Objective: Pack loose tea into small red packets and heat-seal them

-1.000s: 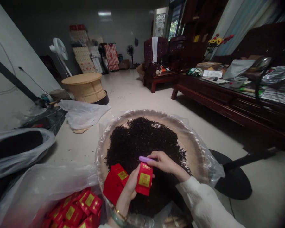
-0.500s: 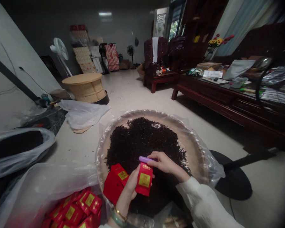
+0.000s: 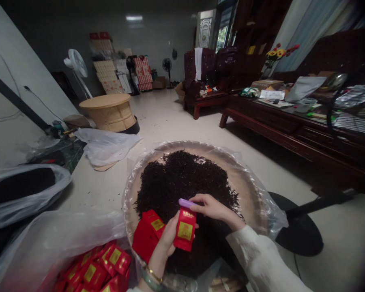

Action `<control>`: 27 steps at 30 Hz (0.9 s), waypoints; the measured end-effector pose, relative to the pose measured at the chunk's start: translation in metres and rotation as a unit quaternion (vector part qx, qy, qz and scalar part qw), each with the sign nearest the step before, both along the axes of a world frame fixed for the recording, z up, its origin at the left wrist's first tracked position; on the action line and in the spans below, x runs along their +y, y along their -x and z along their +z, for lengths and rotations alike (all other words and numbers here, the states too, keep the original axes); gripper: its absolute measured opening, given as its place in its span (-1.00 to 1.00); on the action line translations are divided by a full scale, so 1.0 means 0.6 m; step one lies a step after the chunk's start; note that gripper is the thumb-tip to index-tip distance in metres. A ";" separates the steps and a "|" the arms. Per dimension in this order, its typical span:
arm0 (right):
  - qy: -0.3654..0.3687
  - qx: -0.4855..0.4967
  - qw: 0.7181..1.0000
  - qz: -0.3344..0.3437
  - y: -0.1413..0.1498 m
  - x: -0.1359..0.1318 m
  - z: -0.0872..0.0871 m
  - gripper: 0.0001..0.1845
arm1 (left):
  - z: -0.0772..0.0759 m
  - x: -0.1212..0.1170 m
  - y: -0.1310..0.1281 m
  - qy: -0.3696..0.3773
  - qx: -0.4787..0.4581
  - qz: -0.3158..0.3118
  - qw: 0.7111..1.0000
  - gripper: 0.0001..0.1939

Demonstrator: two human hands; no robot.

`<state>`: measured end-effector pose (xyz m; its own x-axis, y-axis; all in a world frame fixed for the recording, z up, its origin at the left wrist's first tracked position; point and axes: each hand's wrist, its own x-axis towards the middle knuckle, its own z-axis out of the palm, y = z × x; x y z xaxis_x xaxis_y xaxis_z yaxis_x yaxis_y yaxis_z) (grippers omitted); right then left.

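Round tray (image 3: 245, 184), plastic-lined, on the floor; dark leaf pile (image 3: 184, 178) in it. Clear bag (image 3: 63, 223) of sealed red packets (image 3: 91, 273) just left of the tray. Flat red pouches (image 3: 146, 239) overlap at the tray's near-left side.

Left hand (image 3: 169, 235): forearm up from below, leaning right, gold and green bangles at the wrist. Thumb side along the held packet's left edge, fingers curled behind, tips just showing at its right edge. Right hand (image 3: 208, 206): in from lower right, pale sleeve, back of hand up, thumb and fingers pinching the purple bar.

Held red packet (image 3: 185, 230): over the near part of the pile. Glossy red, gold characters up top, yellow printed panel below. Front faces camera; long axis near upright in view, bottom tipped slightly left. Purple bar (image 3: 187, 203): smooth, rounded end pointing left, lying crosswise at the packet's top edge, right end under the fingers.
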<state>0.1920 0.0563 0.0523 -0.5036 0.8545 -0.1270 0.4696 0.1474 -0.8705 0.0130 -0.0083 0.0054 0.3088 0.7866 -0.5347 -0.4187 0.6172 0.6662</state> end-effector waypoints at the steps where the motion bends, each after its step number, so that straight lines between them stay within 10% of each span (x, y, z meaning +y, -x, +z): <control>1: 0.020 0.005 1.000 -0.009 -0.004 0.002 -0.002 -0.62 | 0.001 0.000 0.000 0.000 -0.001 0.001 1.000 -0.41; 27: -0.048 -0.027 0.998 -0.032 0.013 -0.008 0.002 -0.75 | 0.008 0.003 0.001 -0.003 0.010 0.009 1.000 -0.40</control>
<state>0.1841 0.0512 0.0538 -0.4424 0.8941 -0.0694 0.5274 0.1968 -0.8265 0.0122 -0.0063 0.0101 0.2838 0.7953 -0.5357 -0.4164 0.6055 0.6783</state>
